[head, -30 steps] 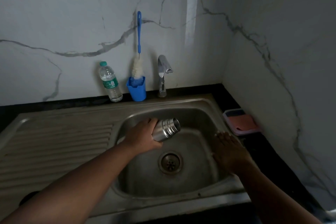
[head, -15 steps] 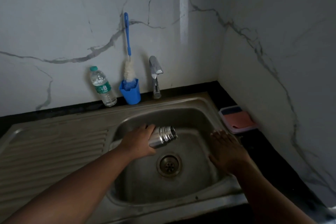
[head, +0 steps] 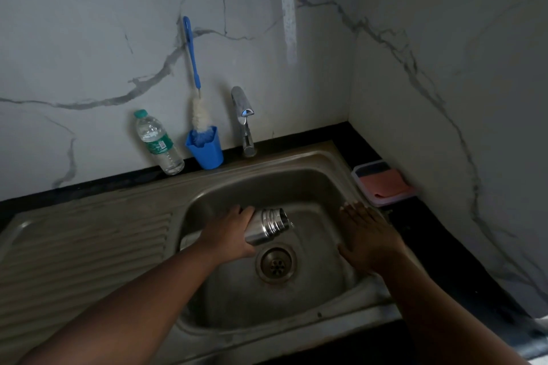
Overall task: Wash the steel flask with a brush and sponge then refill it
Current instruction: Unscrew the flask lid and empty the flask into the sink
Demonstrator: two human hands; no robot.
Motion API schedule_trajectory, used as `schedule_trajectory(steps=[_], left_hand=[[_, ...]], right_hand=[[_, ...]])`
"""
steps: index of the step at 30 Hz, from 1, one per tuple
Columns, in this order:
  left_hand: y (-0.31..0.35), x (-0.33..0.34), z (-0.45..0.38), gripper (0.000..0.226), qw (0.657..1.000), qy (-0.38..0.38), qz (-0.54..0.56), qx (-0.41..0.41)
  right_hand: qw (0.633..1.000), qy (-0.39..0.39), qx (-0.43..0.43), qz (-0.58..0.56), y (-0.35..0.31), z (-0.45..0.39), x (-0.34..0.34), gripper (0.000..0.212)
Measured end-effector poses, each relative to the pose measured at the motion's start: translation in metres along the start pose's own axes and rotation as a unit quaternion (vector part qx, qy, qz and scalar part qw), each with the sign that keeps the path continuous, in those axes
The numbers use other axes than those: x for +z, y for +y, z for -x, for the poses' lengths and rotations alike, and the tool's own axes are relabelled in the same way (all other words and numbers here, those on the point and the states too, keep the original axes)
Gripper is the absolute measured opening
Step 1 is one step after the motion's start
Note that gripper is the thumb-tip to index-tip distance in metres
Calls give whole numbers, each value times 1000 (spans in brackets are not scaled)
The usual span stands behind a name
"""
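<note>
My left hand point(head: 228, 232) grips the steel flask point(head: 268, 226) over the sink basin point(head: 311, 187), tilted so its open threaded mouth points right and slightly down above the drain point(head: 276, 264). My right hand point(head: 366, 235) hovers flat over the basin's right side, fingers straight, holding nothing. A bottle brush point(head: 194, 80) with a blue handle and white bristles stands in a blue cup point(head: 206, 149) against the back wall. A pink sponge point(head: 385, 184) lies in a small tray point(head: 360, 173) right of the sink.
A chrome tap point(head: 243, 118) stands behind the basin, with no water seen running. A clear plastic water bottle point(head: 157, 144) with a green cap stands left of the cup. The ribbed draining board point(head: 86, 240) stretches left. Marble walls close the back and right.
The flask has tipped lower, its mouth now nearer the drain. The camera view has shifted a little; my right hand stays flat over the basin's right side.
</note>
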State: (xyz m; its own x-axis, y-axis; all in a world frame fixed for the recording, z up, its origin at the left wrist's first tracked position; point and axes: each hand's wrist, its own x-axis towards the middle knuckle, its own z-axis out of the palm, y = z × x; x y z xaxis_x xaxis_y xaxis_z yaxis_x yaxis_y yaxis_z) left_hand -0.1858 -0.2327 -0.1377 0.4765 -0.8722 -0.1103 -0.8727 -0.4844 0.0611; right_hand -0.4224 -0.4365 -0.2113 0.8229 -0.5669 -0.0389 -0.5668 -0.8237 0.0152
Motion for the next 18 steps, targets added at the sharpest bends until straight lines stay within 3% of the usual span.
schedule_trajectory(steps=[12, 18], left_hand=[[3, -1, -3, 90, 1000, -18, -5, 6], [1, 1, -1, 87, 1000, -17, -13, 0]], right_hand=[[998, 51, -18, 16, 0, 0, -2, 95], [1000, 21, -9, 12, -1, -1, 0, 90]])
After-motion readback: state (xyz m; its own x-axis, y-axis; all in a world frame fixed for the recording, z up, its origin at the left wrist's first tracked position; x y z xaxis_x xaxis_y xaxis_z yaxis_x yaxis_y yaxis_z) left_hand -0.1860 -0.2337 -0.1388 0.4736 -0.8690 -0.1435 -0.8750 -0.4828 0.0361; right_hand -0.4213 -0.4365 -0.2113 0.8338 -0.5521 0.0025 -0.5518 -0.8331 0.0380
